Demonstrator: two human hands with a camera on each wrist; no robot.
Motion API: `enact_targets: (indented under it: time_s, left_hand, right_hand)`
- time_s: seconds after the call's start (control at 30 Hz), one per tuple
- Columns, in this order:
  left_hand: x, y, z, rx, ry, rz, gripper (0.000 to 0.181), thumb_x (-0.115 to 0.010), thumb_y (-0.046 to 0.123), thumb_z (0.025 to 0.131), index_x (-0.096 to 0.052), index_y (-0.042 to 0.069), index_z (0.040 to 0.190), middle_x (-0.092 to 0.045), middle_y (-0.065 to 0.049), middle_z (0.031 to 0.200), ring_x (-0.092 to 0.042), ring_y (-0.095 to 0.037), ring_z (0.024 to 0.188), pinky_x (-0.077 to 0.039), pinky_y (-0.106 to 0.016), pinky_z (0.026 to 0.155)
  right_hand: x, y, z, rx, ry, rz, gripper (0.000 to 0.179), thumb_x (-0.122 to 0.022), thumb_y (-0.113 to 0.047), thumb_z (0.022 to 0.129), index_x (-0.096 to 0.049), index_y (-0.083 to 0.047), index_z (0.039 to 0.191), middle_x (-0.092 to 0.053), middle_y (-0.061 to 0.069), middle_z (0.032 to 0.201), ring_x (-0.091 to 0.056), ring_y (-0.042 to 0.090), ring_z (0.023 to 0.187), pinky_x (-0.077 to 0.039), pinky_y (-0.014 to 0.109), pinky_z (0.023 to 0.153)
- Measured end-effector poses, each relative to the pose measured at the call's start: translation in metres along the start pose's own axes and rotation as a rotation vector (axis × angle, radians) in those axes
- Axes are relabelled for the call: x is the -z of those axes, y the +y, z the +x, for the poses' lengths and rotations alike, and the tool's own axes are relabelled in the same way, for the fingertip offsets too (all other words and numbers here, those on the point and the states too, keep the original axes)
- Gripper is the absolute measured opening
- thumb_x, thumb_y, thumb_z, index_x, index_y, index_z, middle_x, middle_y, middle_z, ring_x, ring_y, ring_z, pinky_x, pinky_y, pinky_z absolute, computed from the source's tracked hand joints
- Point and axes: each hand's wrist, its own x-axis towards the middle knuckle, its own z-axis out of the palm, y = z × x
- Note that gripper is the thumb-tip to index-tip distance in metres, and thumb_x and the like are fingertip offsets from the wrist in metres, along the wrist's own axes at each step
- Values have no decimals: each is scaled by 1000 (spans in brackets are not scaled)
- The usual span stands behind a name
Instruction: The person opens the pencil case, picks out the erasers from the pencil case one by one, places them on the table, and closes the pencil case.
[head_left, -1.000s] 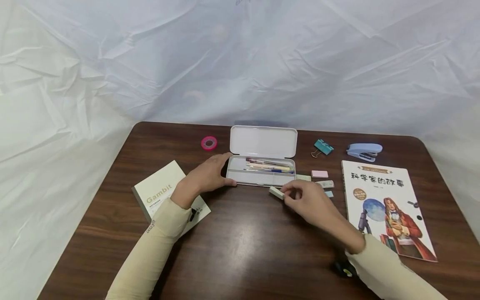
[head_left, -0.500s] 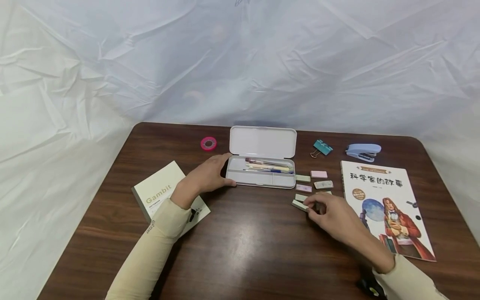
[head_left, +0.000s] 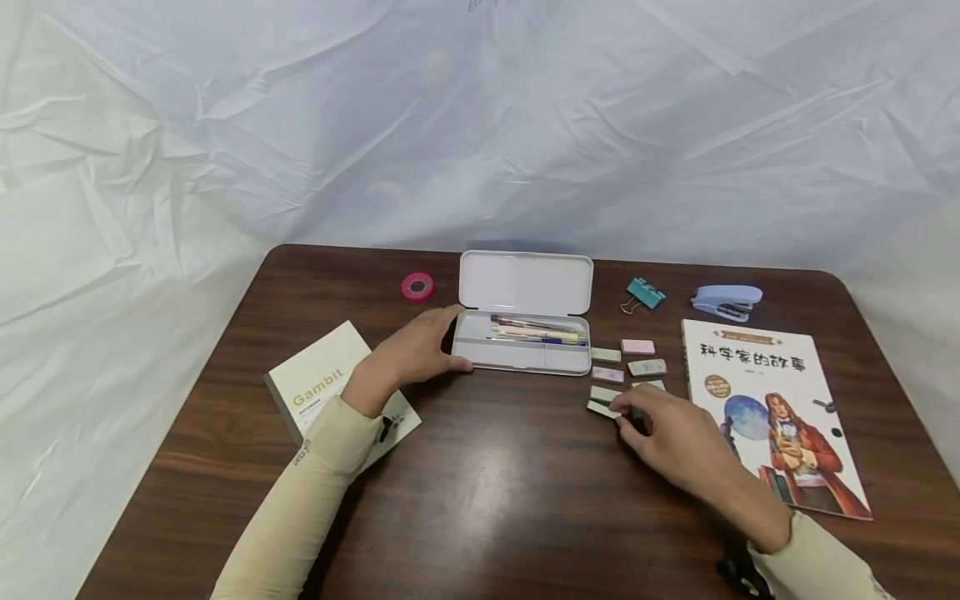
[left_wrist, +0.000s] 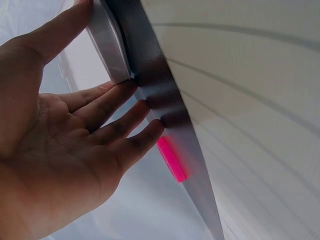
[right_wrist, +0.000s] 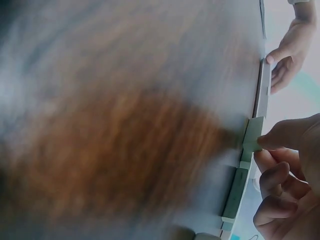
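Note:
My left hand (head_left: 416,350) holds the left end of an open white pencil case (head_left: 525,283), thumb at the front corner and fingers at its far side. Several pens and pencils (head_left: 536,332) lie inside the case's back compartment. In the right wrist view, thumb and forefinger of my right hand (right_wrist: 292,170) pinch a pale green eraser (right_wrist: 253,131). That block sits right in front of another green eraser (head_left: 604,394) in the head view. My right hand (head_left: 675,437) covers part of it.
Several more erasers, including a pink one (head_left: 638,347) and a lilac one (head_left: 608,375), lie right of the case. Behind are a teal binder clip (head_left: 645,292), a blue stapler (head_left: 726,300) and pink tape (head_left: 417,287). A book (head_left: 772,417) lies right, a notebook (head_left: 322,383) left.
My right hand has carried the green eraser from the case's front right corner rightward and nearer to me, down beside the other erasers. The left hand has stayed on the case.

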Motion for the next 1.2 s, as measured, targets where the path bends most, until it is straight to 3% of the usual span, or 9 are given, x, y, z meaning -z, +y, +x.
enact_targets:
  time_s: [0.27, 0.57, 0.73, 0.8, 0.93, 0.97, 1.03, 1.2]
  left_hand:
    - [-3, -3, 4, 1, 3, 15, 99, -97, 45, 92, -45, 14, 171, -62, -14, 162, -56, -31, 157, -46, -53, 134]
    - [-3, -6, 6, -3, 1, 31, 98, -95, 49, 94, -45, 16, 171, -62, -10, 161, -57, -27, 155, -48, -51, 132]
    - [3, 4, -2, -16, -2, 6, 98, -95, 46, 94, -44, 13, 171, -62, -15, 164, -57, -33, 155, -46, -55, 131]
    - [12, 18, -9, 0, -25, 3, 95, -93, 42, 97, -44, 10, 171, -60, -18, 165, -56, -35, 156, -45, -56, 132]
    - [7, 12, -5, 18, -25, -1, 95, -93, 43, 97, -44, 12, 172, -60, -16, 165, -55, -32, 158, -44, -52, 135]
    - [9, 16, -8, 10, -33, 13, 95, -93, 43, 97, -44, 11, 172, -60, -16, 166, -55, -32, 158, -44, -51, 136]
    - [0, 3, -1, -9, -12, 14, 97, -94, 47, 95, -45, 14, 172, -61, -13, 165, -56, -29, 158, -45, -50, 135]
    - [-1, 0, 2, -22, -5, 1, 98, -96, 46, 93, -46, 14, 171, -62, -11, 164, -57, -29, 156, -46, -54, 132]
  right_hand:
    - [-1, -2, 0, 20, -5, -15, 21, -90, -9, 93, -83, -22, 108, -80, -8, 105, -58, -1, 75, -47, 25, 59]
    - [-4, -3, -1, 14, -36, -1, 21, -90, -7, 94, -85, -24, 106, -78, -9, 105, -50, -4, 71, -41, 23, 56]
    - [-4, -5, -1, -5, -51, 5, 21, -90, -7, 95, -85, -23, 107, -78, -8, 106, -50, -3, 72, -42, 23, 57]
    - [-3, -6, -1, -13, -57, 7, 20, -89, -7, 95, -85, -22, 107, -78, -8, 105, -50, -4, 71, -41, 23, 57]
    - [-2, -7, 0, -32, -75, 5, 18, -87, -9, 96, -85, -22, 108, -75, -9, 102, -49, -3, 70, -40, 23, 57]
    - [-2, -8, 0, -37, -80, 5, 17, -87, -10, 97, -85, -22, 108, -75, -10, 102, -49, -3, 70, -40, 23, 57]
    - [-2, -8, 0, -44, -91, 4, 15, -86, -12, 98, -85, -23, 107, -74, -11, 100, -50, -2, 71, -40, 24, 58]
    - [3, -9, 4, -37, -146, -5, 11, -85, -15, 100, -84, -24, 106, -73, -11, 99, -52, 0, 73, -44, 27, 62]
